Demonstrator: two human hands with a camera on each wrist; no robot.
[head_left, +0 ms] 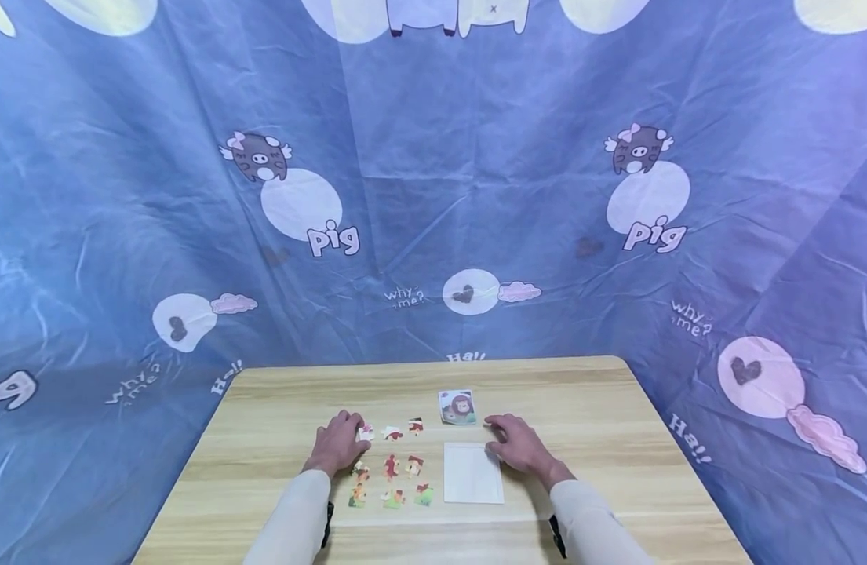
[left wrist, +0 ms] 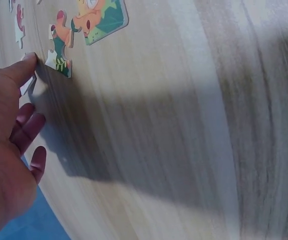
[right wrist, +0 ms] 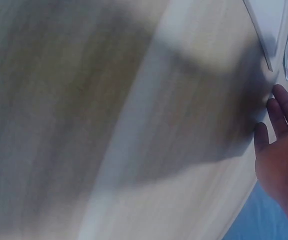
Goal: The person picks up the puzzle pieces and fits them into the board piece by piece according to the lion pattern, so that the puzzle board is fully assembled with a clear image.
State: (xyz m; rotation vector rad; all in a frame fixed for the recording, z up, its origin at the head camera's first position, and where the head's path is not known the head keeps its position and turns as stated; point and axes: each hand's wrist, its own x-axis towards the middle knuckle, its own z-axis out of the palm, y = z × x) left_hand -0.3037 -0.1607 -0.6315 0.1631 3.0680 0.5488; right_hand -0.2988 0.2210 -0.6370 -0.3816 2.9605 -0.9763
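Note:
My left hand [head_left: 337, 444] is over the left side of a group of jigsaw pieces, its index finger and thumb beside a corner puzzle piece [head_left: 366, 433]. In the left wrist view that piece [left wrist: 27, 88] is partly hidden behind the thumb; the fingers look relaxed. Other colourful puzzle pieces [head_left: 391, 467] lie apart in rows. To their right lies a white square puzzle board [head_left: 473, 474]. My right hand [head_left: 521, 446] is at the board's upper right corner, fingers loosely bent and holding nothing; whether the thumb touches the board cannot be told.
A picture card [head_left: 457, 407] with a lion lies behind the white board. Everything rests on a light wood-grain table [head_left: 285, 400] with rounded far corners. Blue printed cloth [head_left: 433, 204] hangs around its back and sides.

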